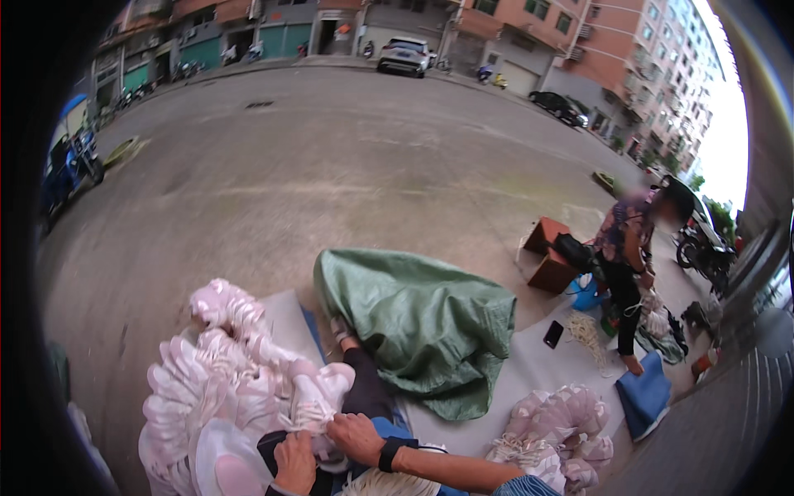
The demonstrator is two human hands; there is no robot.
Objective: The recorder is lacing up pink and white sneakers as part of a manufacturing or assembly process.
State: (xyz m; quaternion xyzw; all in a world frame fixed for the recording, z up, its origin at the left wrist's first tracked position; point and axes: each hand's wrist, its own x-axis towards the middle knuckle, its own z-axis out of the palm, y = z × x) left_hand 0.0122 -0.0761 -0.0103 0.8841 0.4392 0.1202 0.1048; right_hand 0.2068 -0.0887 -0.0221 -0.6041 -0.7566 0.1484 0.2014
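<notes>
A pale pink and white sneaker upper (327, 387) rests at my lap, its white shoelace (308, 413) criss-crossed over the front. My left hand (295, 465) is closed, fingertips pinching at the lower end of the lacing. From the right, my right hand (356, 436), a dark band on its wrist, curls its fingers at the same lacing. The thin lace between the fingertips is hard to make out. Below my right forearm lies a bundle of white laces (393, 484). To the left, a big pile of similar pink and white uppers (223, 380) crowds against my work.
A green woven sack (413, 322) lies ahead. Right of me are more uppers (554, 430), a phone (553, 334) and loose laces (585, 335) on a grey sheet (529, 364). Another person (633, 248) sits beyond, near a brown stool (552, 255) and blue cloth (643, 395).
</notes>
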